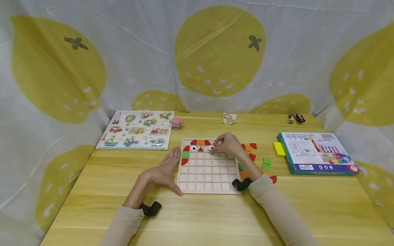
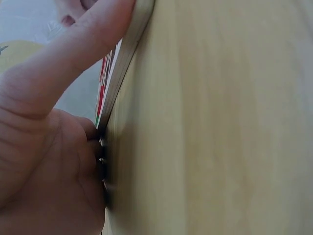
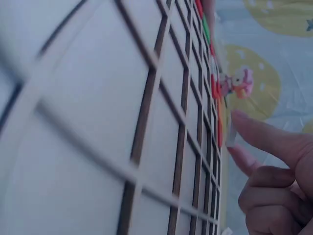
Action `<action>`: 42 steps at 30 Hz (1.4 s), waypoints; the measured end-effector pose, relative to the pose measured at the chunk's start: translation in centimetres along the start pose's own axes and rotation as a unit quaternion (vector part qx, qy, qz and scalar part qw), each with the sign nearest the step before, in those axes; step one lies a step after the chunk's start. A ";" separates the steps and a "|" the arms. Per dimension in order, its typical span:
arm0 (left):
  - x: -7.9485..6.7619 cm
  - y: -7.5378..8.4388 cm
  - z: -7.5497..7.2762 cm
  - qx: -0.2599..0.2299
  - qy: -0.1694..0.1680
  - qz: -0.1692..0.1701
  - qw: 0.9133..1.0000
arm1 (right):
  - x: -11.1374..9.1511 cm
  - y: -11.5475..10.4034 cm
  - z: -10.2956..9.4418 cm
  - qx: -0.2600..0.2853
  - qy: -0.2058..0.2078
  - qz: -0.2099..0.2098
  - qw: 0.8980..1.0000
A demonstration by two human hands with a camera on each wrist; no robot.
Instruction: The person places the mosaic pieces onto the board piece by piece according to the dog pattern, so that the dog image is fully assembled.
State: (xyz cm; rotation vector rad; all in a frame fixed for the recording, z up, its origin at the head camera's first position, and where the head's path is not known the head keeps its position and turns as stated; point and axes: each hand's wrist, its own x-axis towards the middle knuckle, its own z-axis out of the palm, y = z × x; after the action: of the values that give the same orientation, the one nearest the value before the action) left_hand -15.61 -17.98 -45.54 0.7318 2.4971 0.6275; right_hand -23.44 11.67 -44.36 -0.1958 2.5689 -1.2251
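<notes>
A wooden grid board [image 1: 200, 177] lies on the table with red, orange and green tiles along its upper left cells. A white eye tile [image 1: 193, 148] with a dark dot sits in one cell beside a red triangle [image 1: 200, 149]. My right hand [image 1: 229, 144] pinches another eye tile [image 3: 231, 132] between thumb and finger, over the board's upper part. At the board's left edge my left hand [image 1: 163, 171] rests with fingers extended, its thumb touching the near left corner. The left wrist view shows that thumb [image 2: 73, 54] against the board's side.
Loose colored tiles [image 1: 266, 161] lie right of the board, near a yellow block [image 1: 278, 149] and a boxed set [image 1: 320, 153]. A vehicle picture puzzle [image 1: 136, 130] is at back left, beside a pink figurine [image 1: 176, 123]. Small figures [image 1: 300, 118] and a printed paper [image 1: 229, 118] stand behind.
</notes>
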 end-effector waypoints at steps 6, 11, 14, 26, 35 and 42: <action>0.1 0.1 0.1 0.000 0.005 0.004 1.000 | 0.8 -1.1 1.8 -0.047 0.022 0.025 0.998; 0.0 0.1 0.1 -0.004 0.003 0.000 1.000 | 0.9 -0.9 1.6 -0.035 0.003 0.002 0.999; -0.1 0.0 -0.1 -0.001 0.002 -0.005 1.000 | 1.1 -0.6 1.5 -0.011 -0.010 -0.012 1.000; 0.1 0.1 -0.2 0.002 -0.003 -0.003 1.000 | 1.5 -0.6 1.9 -0.019 -0.007 -0.016 1.000; 0.2 0.2 0.1 0.001 0.002 0.001 1.000 | 1.4 -1.0 2.0 -0.040 0.005 -0.036 0.999; 0.1 0.2 -0.1 -0.002 -0.001 -0.007 1.000 | 1.6 -0.5 1.8 -0.012 -0.005 -0.035 0.999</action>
State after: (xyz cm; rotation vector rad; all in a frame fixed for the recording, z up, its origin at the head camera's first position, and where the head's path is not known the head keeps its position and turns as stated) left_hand -15.62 -17.77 -45.40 0.7117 2.4964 0.6271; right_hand -24.40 9.57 -45.36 -0.2993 2.5889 -1.2140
